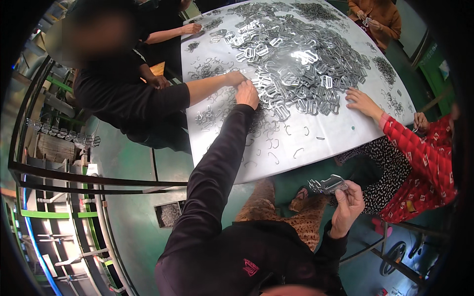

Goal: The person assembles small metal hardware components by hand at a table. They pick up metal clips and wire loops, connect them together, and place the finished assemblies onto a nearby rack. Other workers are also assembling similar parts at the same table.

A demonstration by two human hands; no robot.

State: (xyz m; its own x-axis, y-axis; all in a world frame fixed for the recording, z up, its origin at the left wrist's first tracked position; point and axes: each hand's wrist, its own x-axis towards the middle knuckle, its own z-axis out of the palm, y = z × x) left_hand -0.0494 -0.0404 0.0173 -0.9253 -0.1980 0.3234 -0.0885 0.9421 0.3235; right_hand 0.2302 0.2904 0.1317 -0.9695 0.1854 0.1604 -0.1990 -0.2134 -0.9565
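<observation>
The table (340, 133) is pale grey-white, heaped with shiny silver clips (291, 64), and the floor (133, 217) under it is dull green. The wearer has black sleeves and leopard-print trousers (276, 212), tan with dark spots; the stack (327, 185) in the right hand (348, 202) is silver too. One neighbour wears a red jacket (424, 158) patterned in white over a black-and-white spotted skirt (390, 167), another a black top (123, 93), a third an orange-brown coat (382, 15).

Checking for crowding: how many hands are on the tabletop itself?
4. The wearer's left hand at the buckle pile; a co-worker's hand touching it; another far left; one at right. Others may be hidden.
</observation>
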